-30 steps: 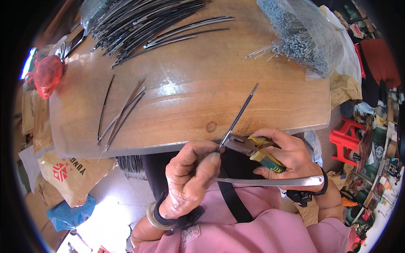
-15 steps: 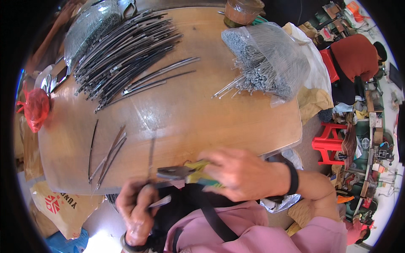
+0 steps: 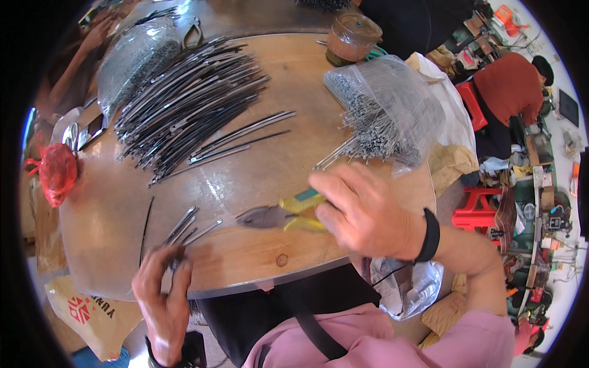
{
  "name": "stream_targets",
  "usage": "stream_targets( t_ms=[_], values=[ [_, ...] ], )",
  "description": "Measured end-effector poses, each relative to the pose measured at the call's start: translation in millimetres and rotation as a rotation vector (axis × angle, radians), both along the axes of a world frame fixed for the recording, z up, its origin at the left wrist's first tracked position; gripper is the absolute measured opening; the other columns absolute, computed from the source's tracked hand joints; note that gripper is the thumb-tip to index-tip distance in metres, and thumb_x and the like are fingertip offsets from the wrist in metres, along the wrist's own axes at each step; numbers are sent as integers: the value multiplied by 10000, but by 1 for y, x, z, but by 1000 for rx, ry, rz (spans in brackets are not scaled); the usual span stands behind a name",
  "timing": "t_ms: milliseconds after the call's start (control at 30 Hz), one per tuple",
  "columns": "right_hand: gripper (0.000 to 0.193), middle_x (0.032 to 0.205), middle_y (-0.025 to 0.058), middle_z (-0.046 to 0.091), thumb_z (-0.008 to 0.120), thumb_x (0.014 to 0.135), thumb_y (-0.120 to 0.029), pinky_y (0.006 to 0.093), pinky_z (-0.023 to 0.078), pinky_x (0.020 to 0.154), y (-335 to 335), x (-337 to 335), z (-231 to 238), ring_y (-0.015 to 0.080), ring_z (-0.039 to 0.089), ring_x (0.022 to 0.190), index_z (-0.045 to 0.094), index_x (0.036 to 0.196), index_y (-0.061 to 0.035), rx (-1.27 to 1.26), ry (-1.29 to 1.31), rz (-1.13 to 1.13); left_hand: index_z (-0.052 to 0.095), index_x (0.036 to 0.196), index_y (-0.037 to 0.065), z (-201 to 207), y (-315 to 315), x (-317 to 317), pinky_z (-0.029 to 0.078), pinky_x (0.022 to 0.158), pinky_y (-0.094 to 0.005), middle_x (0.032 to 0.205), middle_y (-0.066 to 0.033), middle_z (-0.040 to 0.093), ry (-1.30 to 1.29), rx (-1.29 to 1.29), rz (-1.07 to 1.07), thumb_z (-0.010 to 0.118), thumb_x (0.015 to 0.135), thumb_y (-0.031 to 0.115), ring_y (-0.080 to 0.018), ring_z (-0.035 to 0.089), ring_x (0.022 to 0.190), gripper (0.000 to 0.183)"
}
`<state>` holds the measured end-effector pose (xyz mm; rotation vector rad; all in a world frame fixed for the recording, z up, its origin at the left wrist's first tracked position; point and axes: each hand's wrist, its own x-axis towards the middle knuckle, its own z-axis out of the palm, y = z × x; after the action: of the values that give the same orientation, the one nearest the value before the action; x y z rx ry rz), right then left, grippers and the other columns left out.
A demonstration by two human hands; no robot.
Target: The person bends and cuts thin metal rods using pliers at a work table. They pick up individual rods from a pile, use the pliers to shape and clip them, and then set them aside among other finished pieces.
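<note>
Holding the pliers [image 3: 276, 214] by their yellow and green handles, the right hand [image 3: 368, 211] has its grip closed around them above the table [image 3: 257, 184], the handles spread and the dark metal nose pointing left. The left hand [image 3: 161, 300] is at the table's near left edge, its thumb and fingers narrowly curled at the near ends of some metal strips [image 3: 180, 227]; whether that grip holds any of them cannot be told. Just left of these lies a thin dark strip [image 3: 146, 228]. Farther out, a few loose strips [image 3: 240, 137] lie beside a large pile of dark strips [image 3: 190, 104], with a clear bag of grey pieces [image 3: 132, 67] at its left and a clear bag of wires [image 3: 392, 104] well to its right. A red plastic bag [image 3: 58, 175] rests at the table's left edge, and a round brown container [image 3: 353, 40] stands at the far side. Beyond the table on the right are a red stool [image 3: 475, 211] and a person in a rust-coloured top [image 3: 509, 89].
</note>
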<state>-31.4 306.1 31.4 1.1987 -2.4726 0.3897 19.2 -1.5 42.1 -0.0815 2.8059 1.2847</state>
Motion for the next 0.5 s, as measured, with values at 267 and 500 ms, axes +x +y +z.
stream_targets(
  t_ms=[267,500],
  values=[
    [102,1112,188,573,722,753,30,308,480,715,25,32,39,204,560,849,644,815,8,-612,-62,-344,582,1098,1,-47,41,-101,462,758,-446,921,-159,548,592,-579,-169,584,814,1,-390,556,873,284],
    [159,1109,142,574,765,767,-15,333,472,820,93,46,33,184,543,905,632,848,14,-809,-106,-497,554,881,26,-57,34,-113,453,769,-463,909,-141,533,428,-602,-249,591,821,28,-361,532,931,70]
  ],
)
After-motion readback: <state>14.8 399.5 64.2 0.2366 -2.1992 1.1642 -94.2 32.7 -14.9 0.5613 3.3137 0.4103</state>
